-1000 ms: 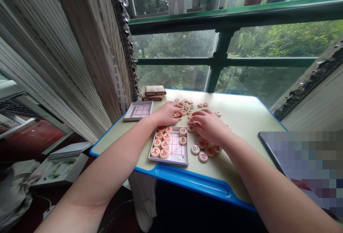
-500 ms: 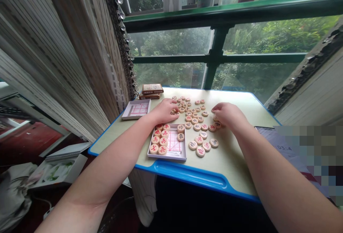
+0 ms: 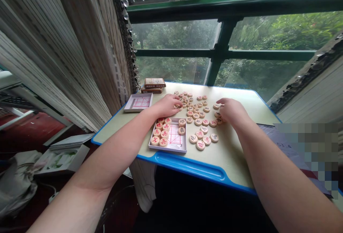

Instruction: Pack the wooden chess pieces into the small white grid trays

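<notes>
Round wooden Chinese chess pieces with red or black characters lie scattered over the table. At the left edge of the cluster, my left hand rests low with thumb and fingers apart around a few pieces partly hidden beneath it. On the right, my right hand is beside a short column of pieces, its index finger reaching toward a black-marked piece. Its other fingers are partly hidden. Close to me, a shallow white box holds two columns of mostly red pieces on its left and two black ones at its upper right.
Another shallow white tray, its bottom printed with red lines, sits at the table's left. Behind it are stacked brown boxes. A printed sheet is at the right edge. A blue rim with a groove borders the front.
My right hand has pulled back slightly to the right, exposing a black-marked piece near its fingertips. My left hand stays over the same pieces. The camera view has shifted a little.
</notes>
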Demonstrator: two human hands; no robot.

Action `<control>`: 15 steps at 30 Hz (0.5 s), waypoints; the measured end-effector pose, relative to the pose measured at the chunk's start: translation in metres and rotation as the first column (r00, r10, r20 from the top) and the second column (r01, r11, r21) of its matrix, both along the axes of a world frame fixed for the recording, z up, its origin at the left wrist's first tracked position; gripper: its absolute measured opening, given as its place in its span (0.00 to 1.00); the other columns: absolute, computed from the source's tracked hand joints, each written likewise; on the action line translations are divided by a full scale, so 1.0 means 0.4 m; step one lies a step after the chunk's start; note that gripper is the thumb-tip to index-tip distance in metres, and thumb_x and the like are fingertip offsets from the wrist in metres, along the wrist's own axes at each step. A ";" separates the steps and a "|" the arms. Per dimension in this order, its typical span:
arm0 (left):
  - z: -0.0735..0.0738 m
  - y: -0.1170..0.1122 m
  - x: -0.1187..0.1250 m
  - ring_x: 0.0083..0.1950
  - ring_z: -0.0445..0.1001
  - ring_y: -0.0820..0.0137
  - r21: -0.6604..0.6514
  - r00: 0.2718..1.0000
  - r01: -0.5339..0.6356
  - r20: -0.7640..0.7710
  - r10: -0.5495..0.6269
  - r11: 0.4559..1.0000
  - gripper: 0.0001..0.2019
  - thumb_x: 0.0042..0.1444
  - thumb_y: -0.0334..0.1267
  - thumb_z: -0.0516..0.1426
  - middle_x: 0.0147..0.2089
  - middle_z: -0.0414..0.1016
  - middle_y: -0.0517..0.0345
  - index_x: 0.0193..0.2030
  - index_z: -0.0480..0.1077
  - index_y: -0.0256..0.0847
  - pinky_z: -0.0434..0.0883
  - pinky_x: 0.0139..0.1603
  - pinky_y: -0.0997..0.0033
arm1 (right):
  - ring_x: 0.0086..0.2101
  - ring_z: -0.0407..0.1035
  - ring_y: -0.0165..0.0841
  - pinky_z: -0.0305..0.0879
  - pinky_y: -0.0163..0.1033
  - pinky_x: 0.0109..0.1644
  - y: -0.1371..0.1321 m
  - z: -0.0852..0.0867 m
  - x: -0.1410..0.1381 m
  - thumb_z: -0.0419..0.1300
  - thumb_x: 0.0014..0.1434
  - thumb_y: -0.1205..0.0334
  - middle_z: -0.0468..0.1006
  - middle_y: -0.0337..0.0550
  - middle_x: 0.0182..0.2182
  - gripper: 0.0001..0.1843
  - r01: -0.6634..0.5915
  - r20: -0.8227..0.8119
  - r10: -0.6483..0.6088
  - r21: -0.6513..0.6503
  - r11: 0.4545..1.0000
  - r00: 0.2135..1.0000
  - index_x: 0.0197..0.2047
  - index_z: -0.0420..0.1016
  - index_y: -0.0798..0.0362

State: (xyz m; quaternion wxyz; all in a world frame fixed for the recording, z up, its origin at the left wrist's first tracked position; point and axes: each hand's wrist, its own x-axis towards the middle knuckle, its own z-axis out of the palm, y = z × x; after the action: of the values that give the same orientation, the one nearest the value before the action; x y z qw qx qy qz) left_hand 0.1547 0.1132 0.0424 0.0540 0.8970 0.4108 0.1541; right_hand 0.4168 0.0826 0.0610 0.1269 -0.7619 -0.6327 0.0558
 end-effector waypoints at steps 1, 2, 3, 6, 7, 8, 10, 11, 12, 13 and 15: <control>0.000 0.000 0.000 0.59 0.66 0.59 0.002 1.000 0.000 0.008 0.000 1.000 0.16 0.54 0.42 0.55 0.56 0.70 0.48 0.47 0.76 0.42 0.63 0.62 0.60 | 0.47 0.70 0.42 0.66 0.40 0.47 0.001 -0.004 -0.002 0.52 0.50 0.74 0.76 0.53 0.49 0.27 -0.022 0.006 0.022 0.004 1.000 1.000 0.53 0.75 0.55; 0.001 -0.001 0.001 0.58 0.66 0.59 0.002 1.000 0.002 0.016 -0.002 1.000 0.16 0.54 0.42 0.55 0.56 0.70 0.48 0.47 0.76 0.42 0.63 0.62 0.59 | 0.48 0.70 0.43 0.65 0.40 0.48 0.002 -0.009 -0.004 0.52 0.49 0.74 0.75 0.53 0.50 0.27 -0.047 0.010 0.047 0.012 0.999 0.999 0.53 0.74 0.55; 0.003 -0.003 0.002 0.58 0.66 0.59 0.002 1.000 0.004 0.027 -0.004 1.000 0.15 0.53 0.41 0.56 0.56 0.70 0.48 0.46 0.76 0.42 0.63 0.62 0.59 | 0.48 0.70 0.43 0.65 0.40 0.49 0.003 -0.014 -0.005 0.51 0.49 0.74 0.74 0.53 0.51 0.28 -0.071 0.010 0.071 0.022 0.997 0.997 0.53 0.74 0.55; 0.017 -0.015 0.008 0.58 0.66 0.60 -0.035 0.998 0.022 0.066 -0.020 0.999 0.14 0.52 0.41 0.57 0.56 0.70 0.50 0.44 0.77 0.42 0.62 0.62 0.59 | 0.48 0.70 0.41 0.65 0.40 0.50 0.006 -0.028 -0.006 0.50 0.50 0.74 0.75 0.51 0.50 0.27 -0.122 -0.016 0.124 0.076 0.990 0.992 0.52 0.75 0.55; 0.023 -0.021 0.011 0.59 0.66 0.60 -0.070 0.997 0.031 0.077 -0.025 0.997 0.14 0.52 0.42 0.57 0.57 0.69 0.50 0.43 0.77 0.43 0.62 0.63 0.60 | 0.48 0.70 0.40 0.65 0.39 0.50 0.006 -0.033 -0.008 0.49 0.50 0.73 0.75 0.50 0.50 0.26 -0.136 -0.028 0.140 0.103 0.985 0.990 0.52 0.75 0.55; 0.030 -0.028 0.013 0.60 0.65 0.60 -0.115 0.996 0.040 0.084 -0.030 0.993 0.14 0.52 0.43 0.57 0.58 0.68 0.51 0.42 0.78 0.43 0.61 0.63 0.60 | 0.48 0.70 0.39 0.65 0.39 0.50 0.006 -0.037 -0.010 0.49 0.51 0.73 0.76 0.50 0.49 0.26 -0.151 -0.042 0.158 0.134 0.979 0.987 0.51 0.75 0.54; 0.043 -0.040 0.017 0.64 0.61 0.58 -0.209 0.996 0.053 0.078 -0.038 0.976 0.13 0.50 0.46 0.59 0.62 0.65 0.53 0.38 0.79 0.44 0.59 0.65 0.58 | 0.47 0.70 0.38 0.66 0.39 0.50 0.003 -0.043 -0.017 0.48 0.53 0.71 0.76 0.48 0.49 0.25 -0.173 -0.065 0.188 0.191 0.966 0.980 0.51 0.75 0.54; 0.049 -0.045 0.018 0.66 0.57 0.57 -0.247 0.997 0.057 0.071 -0.041 0.967 0.12 0.50 0.46 0.59 0.64 0.63 0.54 0.36 0.79 0.44 0.57 0.66 0.57 | 0.47 0.70 0.38 0.66 0.39 0.50 0.001 -0.045 -0.021 0.48 0.54 0.71 0.76 0.48 0.49 0.25 -0.176 -0.073 0.195 0.208 0.962 0.978 0.51 0.75 0.54; 0.053 -0.049 0.018 0.68 0.54 0.57 -0.276 0.997 0.061 0.062 -0.046 0.959 0.11 0.49 0.47 0.60 0.65 0.61 0.55 0.35 0.79 0.44 0.55 0.67 0.57 | 0.48 0.70 0.39 0.66 0.40 0.50 -0.001 -0.045 -0.024 0.47 0.54 0.71 0.76 0.48 0.49 0.24 -0.175 -0.078 0.196 0.215 0.961 0.978 0.51 0.76 0.54; 0.057 -0.051 0.016 0.69 0.50 0.56 -0.299 0.997 0.064 0.052 -0.051 0.952 0.11 0.48 0.47 0.61 0.67 0.59 0.56 0.34 0.79 0.45 0.53 0.68 0.56 | 0.48 0.69 0.39 0.66 0.40 0.51 -0.002 -0.044 -0.027 0.47 0.55 0.70 0.76 0.49 0.49 0.24 -0.170 -0.081 0.191 0.218 0.961 0.978 0.51 0.76 0.54; 0.060 -0.052 0.011 0.71 0.44 0.55 -0.338 0.998 0.069 0.034 -0.061 0.939 0.11 0.47 0.48 0.62 0.69 0.55 0.58 0.33 0.79 0.45 0.49 0.69 0.54 | 0.49 0.69 0.40 0.65 0.42 0.52 -0.004 -0.041 -0.028 0.47 0.55 0.71 0.76 0.49 0.50 0.24 -0.155 -0.083 0.177 0.218 0.964 0.981 0.50 0.76 0.54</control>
State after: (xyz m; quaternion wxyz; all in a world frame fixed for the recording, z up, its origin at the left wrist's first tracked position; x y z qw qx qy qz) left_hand 0.1592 0.0924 0.0664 0.2174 0.8855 0.4008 0.0896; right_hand 0.4055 0.0810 0.0447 0.2337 -0.6845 -0.6895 0.0378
